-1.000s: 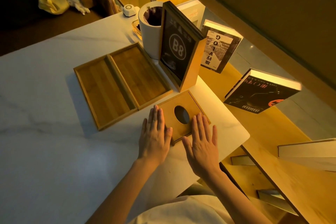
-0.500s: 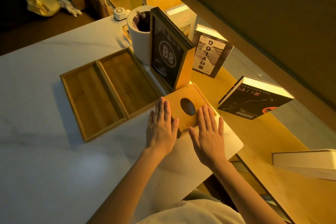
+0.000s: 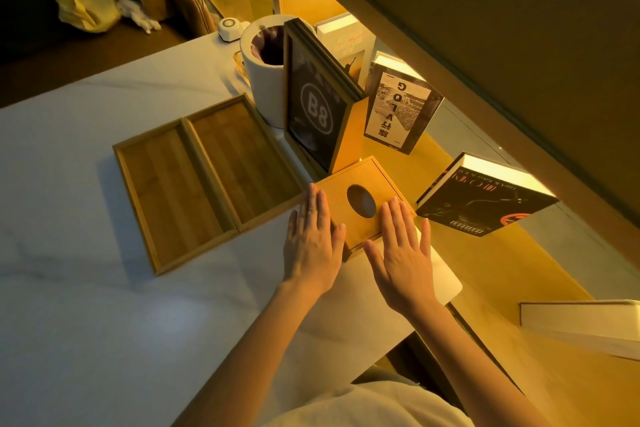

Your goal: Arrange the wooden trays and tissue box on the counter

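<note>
A square wooden tissue box (image 3: 360,180) with an oval hole in its lid sits near the right edge of the white marble counter (image 3: 86,305). My left hand (image 3: 313,243) lies flat, fingers together, against the box's near left corner. Flat on the box's near right edge rests my right hand (image 3: 401,253), fingertips beside the hole. Neither hand grips anything. Two shallow wooden trays lie side by side to the left: the left tray (image 3: 169,194) and the right tray (image 3: 242,159), touching along their long sides.
A framed "B8" sign (image 3: 317,111) stands just behind the tissue box, with a white cylindrical bin (image 3: 263,87) behind it. Books (image 3: 481,201) lean on the lit wooden shelf to the right. The counter's rounded corner (image 3: 450,288) lies close to my right hand.
Both hands have pushed the tissue box away from me, toward the standing sign. The trays stay where they were; the view has shifted a little.
</note>
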A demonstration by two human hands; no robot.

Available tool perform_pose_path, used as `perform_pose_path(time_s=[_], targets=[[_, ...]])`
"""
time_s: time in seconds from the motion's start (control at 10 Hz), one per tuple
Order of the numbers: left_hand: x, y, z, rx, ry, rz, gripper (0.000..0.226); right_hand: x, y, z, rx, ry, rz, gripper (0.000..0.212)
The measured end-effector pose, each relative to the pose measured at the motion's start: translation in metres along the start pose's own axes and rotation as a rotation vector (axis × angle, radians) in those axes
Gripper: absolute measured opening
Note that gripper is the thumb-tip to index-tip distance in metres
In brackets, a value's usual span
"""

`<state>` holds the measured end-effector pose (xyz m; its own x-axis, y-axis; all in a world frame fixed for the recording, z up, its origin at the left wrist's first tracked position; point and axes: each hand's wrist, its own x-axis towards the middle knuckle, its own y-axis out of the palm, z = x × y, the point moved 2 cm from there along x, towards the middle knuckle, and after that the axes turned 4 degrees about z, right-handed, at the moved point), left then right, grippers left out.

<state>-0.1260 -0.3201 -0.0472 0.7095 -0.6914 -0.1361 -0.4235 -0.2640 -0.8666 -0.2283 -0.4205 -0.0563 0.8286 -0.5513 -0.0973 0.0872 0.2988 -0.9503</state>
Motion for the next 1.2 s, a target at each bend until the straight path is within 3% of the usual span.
perform_pose_path(time_s=[0.7, 0.8, 1.0, 1.2], targets=[[0.002, 0.000, -0.001, 0.013, -0.030, 0.037, 0.067, 0.002, -0.006, 0.000, 0.046, -0.022, -0.005, 0.077], [0.002, -0.002, -0.002, 0.004, -0.040, 0.052, 0.064, 0.005, -0.017, 0.003, 0.035, -0.019, -0.060, 0.071], [0.003, -0.027, -0.005, -0.194, -0.032, -0.002, 0.051, 0.019, -0.043, 0.019, 0.144, -0.069, -0.145, 0.031], [0.001, -0.083, 0.003, -0.324, -0.074, -0.140, 0.034, 0.046, -0.071, 0.073, 0.367, -0.294, 0.001, 0.026]])
